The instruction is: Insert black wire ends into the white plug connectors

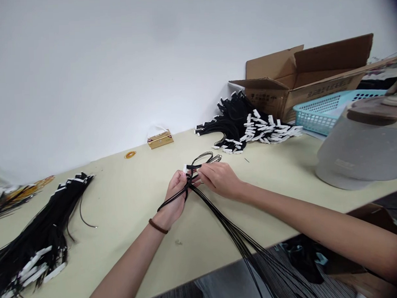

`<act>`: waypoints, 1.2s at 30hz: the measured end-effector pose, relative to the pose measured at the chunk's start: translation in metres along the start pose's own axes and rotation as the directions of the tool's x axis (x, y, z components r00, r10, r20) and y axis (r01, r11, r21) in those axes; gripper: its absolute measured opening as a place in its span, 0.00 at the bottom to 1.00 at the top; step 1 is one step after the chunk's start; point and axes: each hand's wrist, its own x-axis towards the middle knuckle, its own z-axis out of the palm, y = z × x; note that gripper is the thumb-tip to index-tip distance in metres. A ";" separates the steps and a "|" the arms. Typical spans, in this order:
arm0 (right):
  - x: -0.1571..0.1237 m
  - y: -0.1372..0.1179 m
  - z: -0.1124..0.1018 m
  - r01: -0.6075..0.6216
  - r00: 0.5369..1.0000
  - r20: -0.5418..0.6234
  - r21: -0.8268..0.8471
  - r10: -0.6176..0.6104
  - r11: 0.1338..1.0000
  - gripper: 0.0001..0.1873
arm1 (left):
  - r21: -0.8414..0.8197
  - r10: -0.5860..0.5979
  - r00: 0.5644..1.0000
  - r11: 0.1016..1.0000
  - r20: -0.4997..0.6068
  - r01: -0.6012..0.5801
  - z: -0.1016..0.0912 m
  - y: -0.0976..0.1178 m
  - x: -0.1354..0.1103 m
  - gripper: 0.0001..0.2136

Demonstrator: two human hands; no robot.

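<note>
My left hand (175, 197) is closed around a bundle of thin black cables (220, 217) over the middle of the beige table (128, 199). A brown band sits on that wrist. Just to the right, my right hand (219, 178) pinches the same bundle near its white connector (188, 167). A loop of black cable (205, 157) lies on the table just beyond my fingers. The long ends of the bundle run down over the table's front edge toward my lap.
A heap of black cables with white connectors (35, 241) lies at the left, another heap (246, 125) at the back right. An open cardboard box (300, 76), a blue basket (324, 110) and a grey lidded container (361, 147) stand right. A small gold box (160, 139) sits by the wall.
</note>
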 end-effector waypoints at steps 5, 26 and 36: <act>0.000 -0.002 -0.001 -0.058 0.997 0.057 0.041 0.056 0.997 0.15 | 0.022 0.007 1.000 1.000 -0.017 -0.007 0.002 0.001 -0.001 0.11; -0.001 -0.002 -0.003 -0.031 0.999 0.044 0.074 0.028 0.997 0.15 | 0.174 0.037 0.998 0.984 -0.059 -0.026 0.005 0.001 -0.001 0.13; 0.000 -0.002 -0.007 -0.088 0.990 0.128 0.290 0.052 0.953 0.12 | 0.222 0.036 0.999 0.975 -0.029 -0.029 0.004 -0.001 -0.001 0.14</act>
